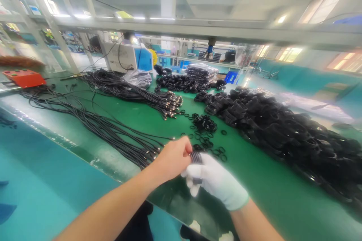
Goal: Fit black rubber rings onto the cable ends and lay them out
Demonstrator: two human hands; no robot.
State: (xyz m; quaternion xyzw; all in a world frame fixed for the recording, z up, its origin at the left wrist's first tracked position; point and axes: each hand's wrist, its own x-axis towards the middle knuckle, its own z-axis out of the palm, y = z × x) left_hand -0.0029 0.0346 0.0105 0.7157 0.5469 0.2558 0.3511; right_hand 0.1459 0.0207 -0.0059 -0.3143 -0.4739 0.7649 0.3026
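Observation:
My right hand (216, 177), in a white glove, is wrapped round a black ribbed piece (195, 157). Its shape looks like a short round part, mostly hidden by the fingers. Against its left side, the bare fingers of my left hand (175, 156) are pinched together; what they grip is hidden. Just beyond both hands lie loose black rings (206, 123), some heaped and some scattered on the green table mat (243, 180). To the left of my left hand, a bundle of black cables (113, 133) ends in small metal tips.
A large heap of black parts (268, 124) covers the right side. More cables (127, 92) with metal ends lie further back, near a white and blue machine (130, 57). A red box (25, 78) sits at the far left. Overhead hangs a tool (209, 49).

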